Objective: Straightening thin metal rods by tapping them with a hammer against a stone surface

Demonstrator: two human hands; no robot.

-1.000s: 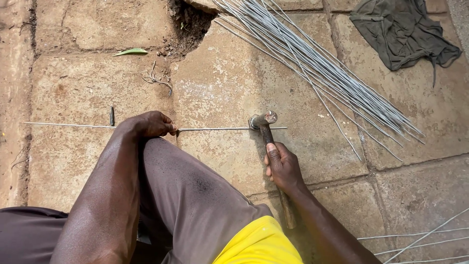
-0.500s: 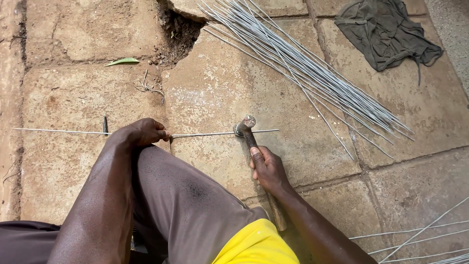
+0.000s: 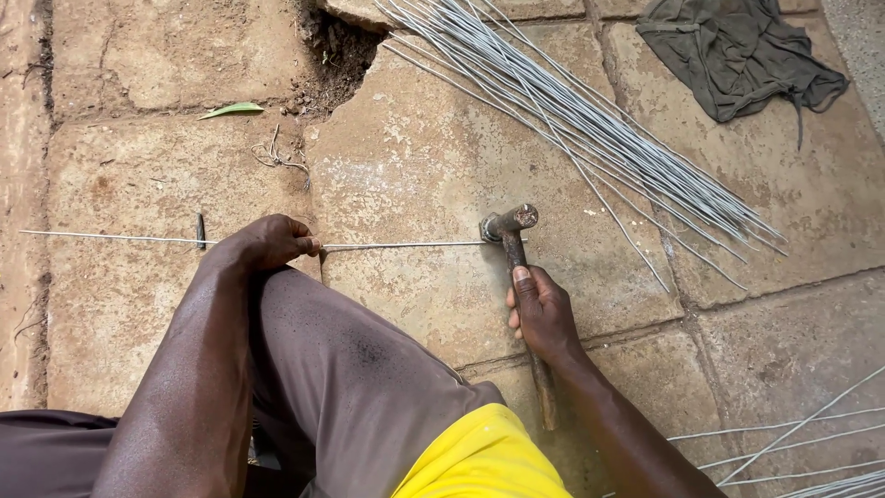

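Observation:
My left hand [image 3: 269, 243] presses a thin straight metal wire [image 3: 396, 245] flat on the stone paving. The wire runs from the far left to the hammer head. My right hand [image 3: 542, 314] grips the handle of a rusty hammer [image 3: 513, 231]. The hammer's head rests on the right end of the wire. My bent knee in dark trousers lies between the two arms.
A large bundle of long grey wires [image 3: 590, 129] lies fanned out behind the hammer. A dark green cloth [image 3: 737, 51] sits at the top right. More wires [image 3: 793, 443] lie at the bottom right. A short dark nail [image 3: 200, 231] stands by the wire, left.
The hammer head has come down onto the right end of the wire. The view has shifted slightly; my left hand still holds the wire down in the same spot.

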